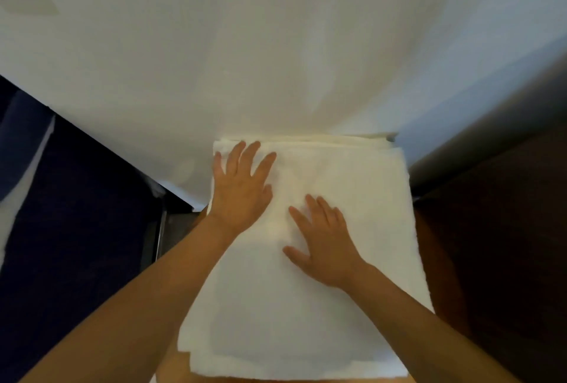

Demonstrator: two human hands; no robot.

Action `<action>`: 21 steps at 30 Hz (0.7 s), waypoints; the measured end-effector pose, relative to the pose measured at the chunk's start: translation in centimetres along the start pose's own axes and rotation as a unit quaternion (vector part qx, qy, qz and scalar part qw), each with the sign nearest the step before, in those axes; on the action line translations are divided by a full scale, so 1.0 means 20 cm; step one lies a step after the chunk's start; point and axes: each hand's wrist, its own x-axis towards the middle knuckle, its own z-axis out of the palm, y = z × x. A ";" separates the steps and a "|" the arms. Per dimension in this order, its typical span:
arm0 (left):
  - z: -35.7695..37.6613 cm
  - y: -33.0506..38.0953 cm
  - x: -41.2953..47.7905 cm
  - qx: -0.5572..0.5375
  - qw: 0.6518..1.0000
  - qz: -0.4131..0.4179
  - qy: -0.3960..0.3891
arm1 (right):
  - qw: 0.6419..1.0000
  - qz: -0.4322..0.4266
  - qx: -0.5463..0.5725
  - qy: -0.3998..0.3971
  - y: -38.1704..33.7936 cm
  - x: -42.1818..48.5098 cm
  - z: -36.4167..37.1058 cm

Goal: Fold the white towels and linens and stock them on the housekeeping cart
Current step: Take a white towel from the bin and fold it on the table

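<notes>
Head view: left hand [242, 189] and right hand [325, 238] lie flat, fingers spread, gripping nothing, on the folded white towel [352, 275] against the bed [276, 45]. Smooth outward, keeping layered edges aligned.

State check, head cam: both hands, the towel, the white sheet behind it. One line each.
left hand: open, flat, fingers spread, pressing the towel near its far left corner.
right hand: open, flat, pressing the towel's middle.
white towel: folded, lying flat, layered edges showing at the far end.
white sheet: spread out, lightly creased, not folded as far as the view shows.
</notes>
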 end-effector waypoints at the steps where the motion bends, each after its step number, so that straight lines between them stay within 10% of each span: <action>1: 0.01 0.02 -0.06 -0.015 1.000 0.009 -0.016 | 1.000 -0.001 -0.014 -0.028 -0.03 -0.03 0.06; 7: -0.01 0.02 -0.47 -0.161 0.928 -0.233 -0.243 | 0.994 -0.094 -0.020 -0.050 -0.17 -0.23 0.19; 17: 0.00 -0.03 -0.48 -0.345 0.816 -0.416 -0.205 | 0.981 -0.151 -0.077 -0.091 -0.45 -0.35 0.22; 21: -0.01 -0.07 -0.46 -0.400 0.798 -0.411 -0.184 | 0.981 -0.163 0.014 0.105 -0.42 -0.31 0.11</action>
